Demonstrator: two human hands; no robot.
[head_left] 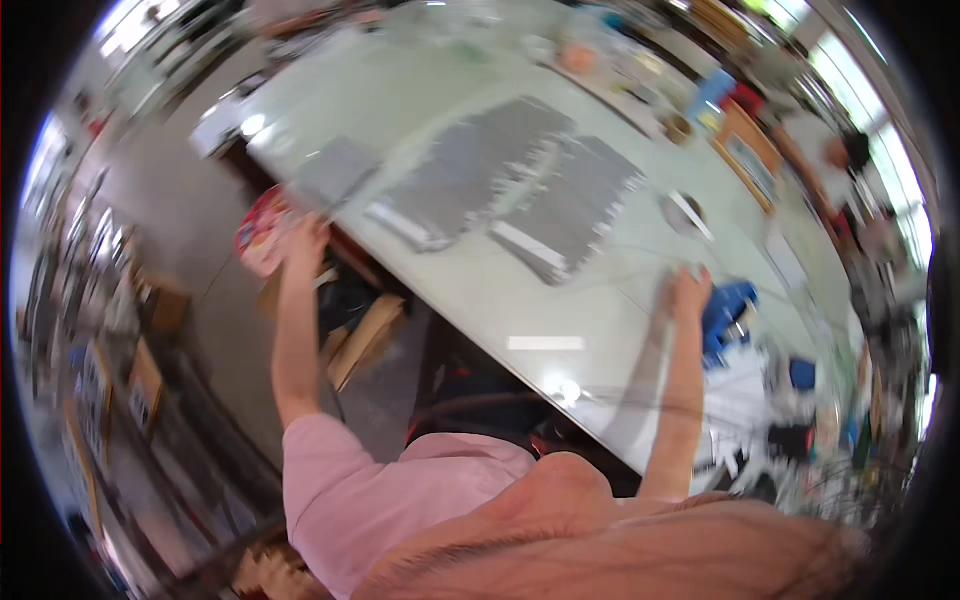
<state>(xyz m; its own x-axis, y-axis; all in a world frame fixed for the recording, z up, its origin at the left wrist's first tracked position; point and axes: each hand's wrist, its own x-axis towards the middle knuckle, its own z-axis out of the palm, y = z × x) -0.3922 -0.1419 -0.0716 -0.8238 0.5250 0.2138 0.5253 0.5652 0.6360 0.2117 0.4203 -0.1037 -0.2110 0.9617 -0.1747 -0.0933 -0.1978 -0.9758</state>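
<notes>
My left hand (309,238) is at the table's left edge, beside a round red and pink thing (262,235) with a pale pattern. Blur hides whether its fingers grip that thing or only touch it. Over the right part of the table, my right hand (689,290) has its fingers curled together; anything in them is too small to make out. Just right of it sits a blue tape dispenser (728,318). Between my hands lie grey flat pieces in overlapping rows (470,165), with another such row (572,215) nearer the right hand.
The pale glossy table (470,300) carries a white strip (546,343) near its front edge and a roll of tape (684,213). White sheets (735,390) and clutter cover its right end. An open cardboard box (362,335) stands below the left edge. Another person (815,150) is at the far right.
</notes>
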